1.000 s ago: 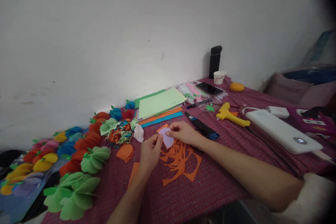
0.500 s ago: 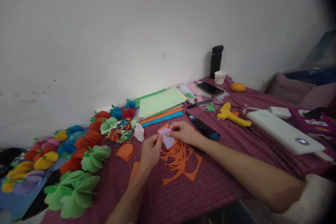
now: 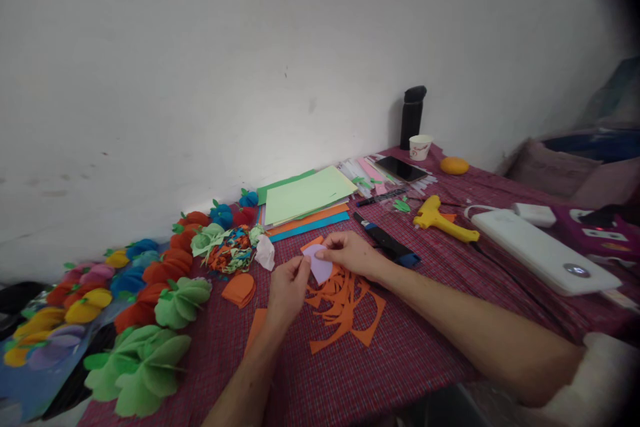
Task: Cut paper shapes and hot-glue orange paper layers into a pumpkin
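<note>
Both my hands meet over a small pale lilac paper shape (image 3: 320,265) backed by orange paper. My left hand (image 3: 286,293) pinches its left edge with closed fingers. My right hand (image 3: 350,253) pinches its upper right edge, fingers curled. Beneath them lie orange paper offcuts (image 3: 345,310) on the red checked tablecloth (image 3: 400,353). A small stack of cut orange shapes (image 3: 239,289) sits just left of my left hand.
Paper pumpkins in green, orange, blue and yellow (image 3: 140,293) crowd the left side. Coloured paper sheets (image 3: 305,200), a black and blue cutter (image 3: 387,241), a yellow glue gun (image 3: 443,220), a white power bank (image 3: 543,250), a phone (image 3: 399,169), cup (image 3: 419,146) and black bottle (image 3: 411,117) lie behind.
</note>
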The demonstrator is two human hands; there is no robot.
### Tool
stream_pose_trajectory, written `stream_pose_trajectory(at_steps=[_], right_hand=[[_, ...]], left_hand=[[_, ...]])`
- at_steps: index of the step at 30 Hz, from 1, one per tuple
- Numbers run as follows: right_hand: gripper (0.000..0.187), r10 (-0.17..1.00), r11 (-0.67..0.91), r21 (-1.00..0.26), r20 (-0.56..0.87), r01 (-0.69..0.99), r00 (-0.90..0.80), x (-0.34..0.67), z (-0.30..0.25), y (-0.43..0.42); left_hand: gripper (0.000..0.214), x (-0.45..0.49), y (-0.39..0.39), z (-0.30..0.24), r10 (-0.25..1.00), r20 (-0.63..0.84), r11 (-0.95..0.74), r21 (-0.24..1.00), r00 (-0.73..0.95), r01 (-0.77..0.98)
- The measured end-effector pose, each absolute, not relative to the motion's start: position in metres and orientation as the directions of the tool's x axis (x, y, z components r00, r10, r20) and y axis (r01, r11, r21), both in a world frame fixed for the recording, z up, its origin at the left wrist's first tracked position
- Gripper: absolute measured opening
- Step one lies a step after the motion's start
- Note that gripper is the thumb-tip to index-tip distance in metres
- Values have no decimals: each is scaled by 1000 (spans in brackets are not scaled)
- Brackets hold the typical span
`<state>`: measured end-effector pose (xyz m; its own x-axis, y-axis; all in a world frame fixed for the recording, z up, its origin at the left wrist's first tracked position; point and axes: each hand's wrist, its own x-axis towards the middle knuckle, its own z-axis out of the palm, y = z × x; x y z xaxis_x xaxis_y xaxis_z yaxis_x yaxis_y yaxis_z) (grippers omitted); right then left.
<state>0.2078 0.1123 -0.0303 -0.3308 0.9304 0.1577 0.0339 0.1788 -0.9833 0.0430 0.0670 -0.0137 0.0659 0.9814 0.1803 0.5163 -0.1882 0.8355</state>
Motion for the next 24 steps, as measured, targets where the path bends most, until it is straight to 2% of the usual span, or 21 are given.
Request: stream_pose_trajectory(at_steps=[24], right_hand=[[27,934,139,-990,130,5,-332,205,-30,111]], left_hand=[[37,43,67,-15,978,194,-204,813,77,545]])
